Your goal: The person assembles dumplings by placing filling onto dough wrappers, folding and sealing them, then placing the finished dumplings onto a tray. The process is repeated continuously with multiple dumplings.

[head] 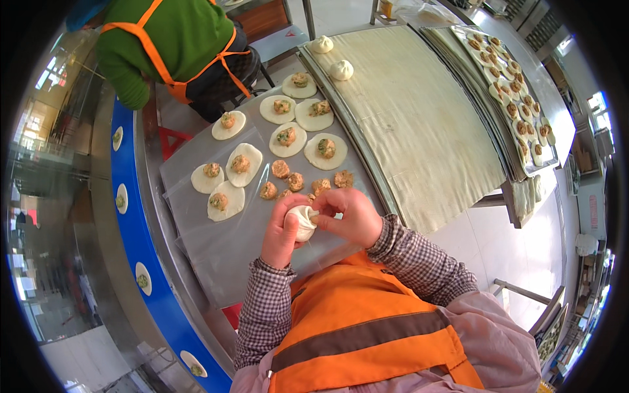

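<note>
A white pleated dough bun (301,223) rests in my left hand (280,231), its fingers curled around the side. At the bun's gathered edge, the thumb and fingertips of my right hand (346,216) pinch the dough. Just beyond my hands, several loose balls of meat filling (295,182) lie on the grey work table (255,260). Farther up are several flat dough rounds (314,163), each with a ball of filling on it. Some of these rounds overlap. The bun's underside is hidden by my left hand.
To the right is a cloth-covered tray (408,113) with two finished buns (341,70) at its far left. Beyond stands a metal tray of topped dough pieces (523,112). A blue conveyor belt (131,231) carries filled rounds along the left. A person in green (172,39) sits at the far left.
</note>
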Demonstrator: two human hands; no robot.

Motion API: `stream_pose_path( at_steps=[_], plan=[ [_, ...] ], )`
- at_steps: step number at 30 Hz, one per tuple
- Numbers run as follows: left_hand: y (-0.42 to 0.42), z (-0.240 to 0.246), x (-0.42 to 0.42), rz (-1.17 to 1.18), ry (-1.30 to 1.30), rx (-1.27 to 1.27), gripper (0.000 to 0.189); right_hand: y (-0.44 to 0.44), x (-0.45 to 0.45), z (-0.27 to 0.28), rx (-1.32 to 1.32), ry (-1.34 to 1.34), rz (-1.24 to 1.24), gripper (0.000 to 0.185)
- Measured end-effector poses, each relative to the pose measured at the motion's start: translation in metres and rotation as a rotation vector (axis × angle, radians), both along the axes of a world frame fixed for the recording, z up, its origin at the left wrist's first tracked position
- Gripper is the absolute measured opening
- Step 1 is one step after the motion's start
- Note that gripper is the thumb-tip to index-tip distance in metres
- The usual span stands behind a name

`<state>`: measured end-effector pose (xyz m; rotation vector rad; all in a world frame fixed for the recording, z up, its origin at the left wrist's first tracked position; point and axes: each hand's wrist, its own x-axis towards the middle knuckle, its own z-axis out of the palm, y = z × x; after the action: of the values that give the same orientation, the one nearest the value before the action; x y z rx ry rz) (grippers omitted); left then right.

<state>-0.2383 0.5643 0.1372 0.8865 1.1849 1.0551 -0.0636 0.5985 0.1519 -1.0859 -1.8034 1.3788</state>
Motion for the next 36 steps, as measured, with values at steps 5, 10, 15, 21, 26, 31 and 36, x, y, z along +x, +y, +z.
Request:
stream_pose_path(
  at_steps=[5, 10, 15, 21, 26, 31, 36],
  plan=[
    [0.002, -0.012, -0.008, -0.053, -0.063, -0.084, 0.066, 0.0, 0.001, -0.001, 0.453, 0.017, 0.025, 0.023],
    [-0.001, 0.0, 0.009, -0.034, 0.011, 0.193, 0.069, -0.004, 0.008, -0.001, 0.12, 0.062, 0.002, 0.024],
    [-0.001, 0.002, -0.003, -0.171, 0.134, -0.006, 0.076, -0.004, 0.008, -0.004, 0.718, -0.062, 0.027, 0.017],
    [0.0, -0.003, -0.001, -0.143, -0.236, -0.099, 0.069, -0.006, 0.009, 0.007, 0.229, 0.057, 0.052, 0.017],
    [-0.008, 0.009, -0.003, -0.167, 0.056, 0.116, 0.066, -0.006, 0.011, 0.003, 0.424, -0.034, 0.1, 0.022],
    [-0.008, 0.007, 0.002, -0.056, -0.453, -0.278, 0.057, -0.008, 0.01, 0.012, 0.638, -0.156, 0.16, 0.027],
    [-0.003, -0.007, 0.004, -0.101, -0.359, -0.292, 0.058, -0.008, 0.011, 0.004, 0.607, -0.15, 0.196, 0.028]
  ],
)
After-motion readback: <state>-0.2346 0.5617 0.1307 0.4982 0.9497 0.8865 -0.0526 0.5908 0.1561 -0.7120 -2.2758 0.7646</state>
